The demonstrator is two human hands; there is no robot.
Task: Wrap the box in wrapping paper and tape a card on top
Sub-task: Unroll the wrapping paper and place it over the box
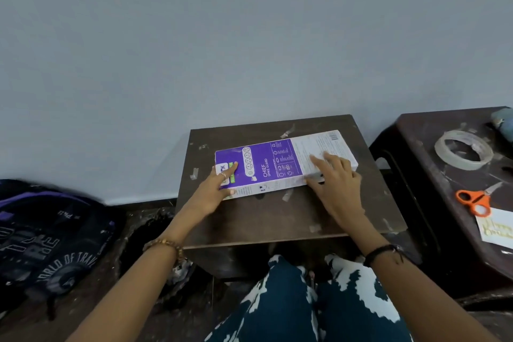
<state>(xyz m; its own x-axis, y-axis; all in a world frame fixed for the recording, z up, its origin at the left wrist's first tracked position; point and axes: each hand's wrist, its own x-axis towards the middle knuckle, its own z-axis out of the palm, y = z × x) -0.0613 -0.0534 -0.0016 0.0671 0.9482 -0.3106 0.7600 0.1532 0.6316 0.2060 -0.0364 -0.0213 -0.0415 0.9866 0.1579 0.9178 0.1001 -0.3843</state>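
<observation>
At frame centre, left hand [219, 189] and right hand [336, 175] pressing flat, fingers spread, on bare spike-guard box [277, 164]; no wrapping paper in sight, risking stall.

Glossy cardboard box [286, 161]; scuffed dark wood table [277, 219]; clear tape roll [463, 150].

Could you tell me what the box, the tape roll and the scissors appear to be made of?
Box: printed cardboard, slightly glossy, judging by its sharp folded edges and purple-and-white print.
Tape roll: clear or whitish plastic film, translucent, the table showing through its ring.
Scissors: orange handles that look like moulded plastic, with grey, probably metal, blades.
</observation>
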